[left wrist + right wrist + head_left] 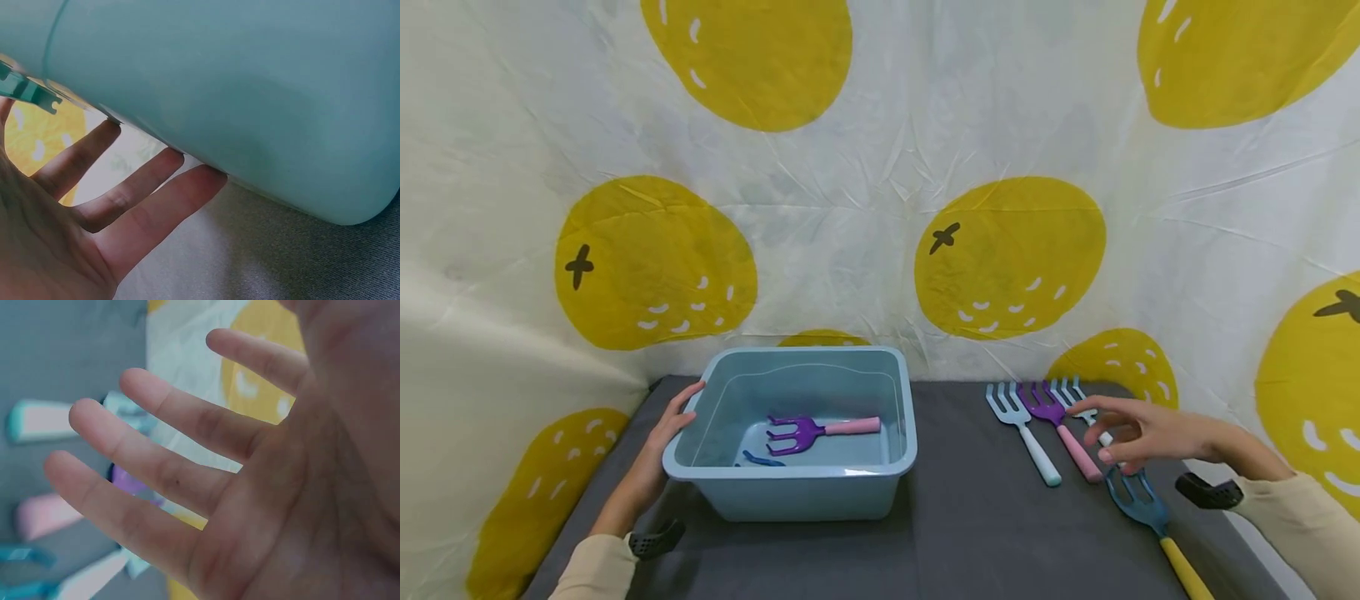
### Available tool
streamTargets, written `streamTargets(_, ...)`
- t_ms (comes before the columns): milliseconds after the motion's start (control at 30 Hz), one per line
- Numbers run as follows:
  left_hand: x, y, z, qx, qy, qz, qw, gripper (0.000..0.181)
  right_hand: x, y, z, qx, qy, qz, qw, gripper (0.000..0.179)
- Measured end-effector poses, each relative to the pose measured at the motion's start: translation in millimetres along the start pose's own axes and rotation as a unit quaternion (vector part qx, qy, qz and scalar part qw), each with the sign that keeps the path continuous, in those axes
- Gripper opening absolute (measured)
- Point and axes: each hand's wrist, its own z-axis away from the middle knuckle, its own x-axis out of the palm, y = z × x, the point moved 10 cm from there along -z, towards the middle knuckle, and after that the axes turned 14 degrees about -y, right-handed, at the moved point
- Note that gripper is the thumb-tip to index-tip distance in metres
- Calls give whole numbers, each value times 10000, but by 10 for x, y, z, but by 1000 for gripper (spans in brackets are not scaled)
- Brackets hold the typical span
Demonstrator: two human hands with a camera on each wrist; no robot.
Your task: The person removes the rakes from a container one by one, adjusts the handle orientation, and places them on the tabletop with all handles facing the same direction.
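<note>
My left hand [658,433] is at the left side of a light blue plastic tub [790,496], its fairly straight fingertips touching the outer wall [250,94]. Inside the tub lies a purple garden hand rake [805,433] with a pink handle. Beside it shows part of a blue tool [763,459], the rest hidden by the near wall. Over at the right, my right hand [1150,429] hovers with spread fingers and holds nothing. Under and around it lie a white-handled light blue hand fork [1078,400], a pink-handled purple one [1067,433] and a yellow-handled blue one [1142,504].
Another light blue fork [1018,421] with a white handle lies to the left of the purple one. Dark grey cloth [977,533] covers the table. A white curtain [880,167] with yellow fruit prints hangs along the back and left.
</note>
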Motion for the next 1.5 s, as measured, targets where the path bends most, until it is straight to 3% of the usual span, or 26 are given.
streamTargets(300, 42, 19, 8, 44, -30, 29, 10000, 60, -176, -776, -717, -152, -398, 740, 9963, 65)
streamTargets(533, 50, 33, 24, 48, -11, 41, 10000, 61, -291, -1167, -1223, 131, -469, 937, 9944, 72)
streamTargets(867, 33, 44, 29, 59, 25, -30, 10000, 60, -230, -1736, -1962, 5, -766, 1285, 9887, 68)
streamTargets(1233, 25, 34, 5, 82, 75, -6, 9999, 61, 1, -2014, -2757, 52, -1371, 1653, 9767, 69)
streamTargets(1500, 34, 37, -15, 52, 150, -2, 9999, 62, 125, -1859, -3284, 585, -1546, 1969, 9664, 70)
